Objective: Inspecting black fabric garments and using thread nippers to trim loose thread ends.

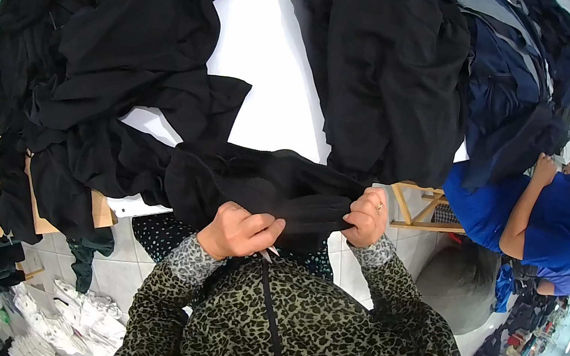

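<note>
A black garment (258, 200) with a wide, stitched band along its near edge is stretched between my two hands at the table's front edge. My left hand (241, 233) is closed, its curled fingers gripping the band's left part. Just below those fingers shows a small pale pointed thing (272, 251), too small to make out. My right hand (367, 218), with a ring on one finger, pinches the band's right end. The garment's far side runs into the dark cloth lying on the table, so where it ends is hidden.
Black clothes (123, 58) are heaped on the white table (250, 27) at left. Black trousers (388, 67) and navy garments (508, 57) lie at right. A person in blue (560, 219) stands beyond the right corner. White cloth pieces (66, 318) lie low at left.
</note>
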### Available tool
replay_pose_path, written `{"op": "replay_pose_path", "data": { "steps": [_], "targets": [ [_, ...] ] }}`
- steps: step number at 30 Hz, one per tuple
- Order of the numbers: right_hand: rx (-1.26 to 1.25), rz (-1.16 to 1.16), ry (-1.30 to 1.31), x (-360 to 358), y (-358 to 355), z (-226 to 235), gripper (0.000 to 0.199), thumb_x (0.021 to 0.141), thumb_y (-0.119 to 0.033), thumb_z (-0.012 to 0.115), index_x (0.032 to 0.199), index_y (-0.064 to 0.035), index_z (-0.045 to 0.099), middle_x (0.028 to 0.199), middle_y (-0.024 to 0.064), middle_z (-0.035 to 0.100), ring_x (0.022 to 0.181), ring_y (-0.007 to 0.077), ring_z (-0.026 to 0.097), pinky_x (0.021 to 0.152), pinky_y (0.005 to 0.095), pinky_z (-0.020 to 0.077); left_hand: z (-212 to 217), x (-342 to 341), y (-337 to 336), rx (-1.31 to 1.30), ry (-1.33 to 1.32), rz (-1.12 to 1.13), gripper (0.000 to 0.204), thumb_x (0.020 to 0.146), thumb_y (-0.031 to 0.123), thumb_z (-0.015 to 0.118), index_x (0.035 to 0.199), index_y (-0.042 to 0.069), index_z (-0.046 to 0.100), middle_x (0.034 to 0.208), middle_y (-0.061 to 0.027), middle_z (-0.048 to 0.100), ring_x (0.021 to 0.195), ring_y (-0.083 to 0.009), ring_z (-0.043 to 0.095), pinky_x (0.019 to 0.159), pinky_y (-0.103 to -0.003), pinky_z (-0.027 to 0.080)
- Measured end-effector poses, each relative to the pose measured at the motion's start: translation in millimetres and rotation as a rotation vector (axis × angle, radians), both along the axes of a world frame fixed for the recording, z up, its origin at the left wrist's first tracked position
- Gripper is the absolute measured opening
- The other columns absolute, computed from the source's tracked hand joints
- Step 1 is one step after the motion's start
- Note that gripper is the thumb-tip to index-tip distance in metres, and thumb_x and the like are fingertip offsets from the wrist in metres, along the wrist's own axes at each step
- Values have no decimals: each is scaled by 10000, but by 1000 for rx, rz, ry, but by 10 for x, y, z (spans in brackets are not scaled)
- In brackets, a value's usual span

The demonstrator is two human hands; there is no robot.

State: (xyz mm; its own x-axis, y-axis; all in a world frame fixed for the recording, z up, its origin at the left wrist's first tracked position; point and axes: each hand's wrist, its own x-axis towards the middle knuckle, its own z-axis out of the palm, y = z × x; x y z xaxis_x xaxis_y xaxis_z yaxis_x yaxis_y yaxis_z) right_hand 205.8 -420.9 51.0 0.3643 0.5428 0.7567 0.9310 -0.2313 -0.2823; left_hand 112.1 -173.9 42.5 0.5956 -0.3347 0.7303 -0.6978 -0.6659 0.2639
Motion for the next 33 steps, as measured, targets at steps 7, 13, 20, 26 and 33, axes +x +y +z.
{"op": "replay_pose_path", "data": {
  "steps": [7,13,20,26,33],
  "targets": [
    [33,-31,17,-15,32,-38,409,420,-72,681,779,-77,485,715,46,503,596,228,482,595,388,414,-16,-4,-35,-15,-11,4,204,682,106,644,884,113,668,787,25,558,435,-86,443,378,-233,348],
    [76,-80,7,-27,90,-49,408,463,-69,721,763,-84,444,653,42,459,562,220,461,578,369,406,12,1,-64,-29,-8,-8,208,669,92,657,876,111,672,792,21,564,434,-82,444,375,-228,350],
    [141,-103,94,-60,151,-100,424,450,-72,727,802,-61,493,629,44,431,550,225,438,559,358,383,-25,-9,-71,-30,10,-9,230,678,111,652,907,106,669,794,20,565,443,-90,462,379,-232,360],
    [86,-98,130,-104,126,-77,524,411,-64,679,935,-52,651,635,33,369,554,223,403,541,349,344,-18,3,-69,-37,49,-20,244,677,135,638,916,97,666,782,20,556,455,-97,482,395,-239,371],
    [114,-70,160,-98,124,-91,515,388,-52,667,902,-69,671,637,23,314,554,212,377,534,344,330,-20,31,-71,-56,70,-18,232,674,111,638,905,95,664,768,21,551,464,-103,493,403,-244,379]
  ]
}}
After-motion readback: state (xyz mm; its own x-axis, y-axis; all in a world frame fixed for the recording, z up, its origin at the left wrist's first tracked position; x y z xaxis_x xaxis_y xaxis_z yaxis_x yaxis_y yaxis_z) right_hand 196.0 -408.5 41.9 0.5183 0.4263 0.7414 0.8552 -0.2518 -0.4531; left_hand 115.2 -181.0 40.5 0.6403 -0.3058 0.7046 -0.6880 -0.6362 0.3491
